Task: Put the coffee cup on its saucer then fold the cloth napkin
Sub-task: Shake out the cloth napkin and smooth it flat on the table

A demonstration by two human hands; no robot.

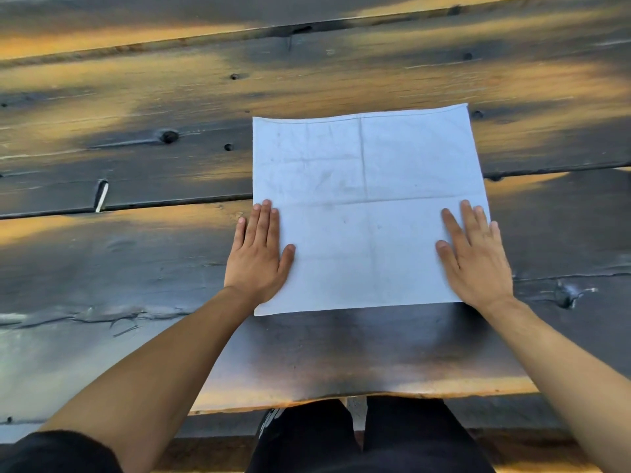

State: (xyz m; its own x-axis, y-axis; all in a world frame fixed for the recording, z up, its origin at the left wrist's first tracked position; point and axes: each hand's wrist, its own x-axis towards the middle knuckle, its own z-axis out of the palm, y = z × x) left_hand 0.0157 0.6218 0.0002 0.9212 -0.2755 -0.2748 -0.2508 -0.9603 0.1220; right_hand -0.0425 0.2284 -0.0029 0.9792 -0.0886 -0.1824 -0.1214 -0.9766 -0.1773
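while napkin lies unfolded, left hand and right hand press flat — fingers spread, gripping nothing.

I see both forearms bare to well above the wrist, no watch or rings on the left hand or right hand. A black short sleeve shows at lower left; black trousers carry small white print.
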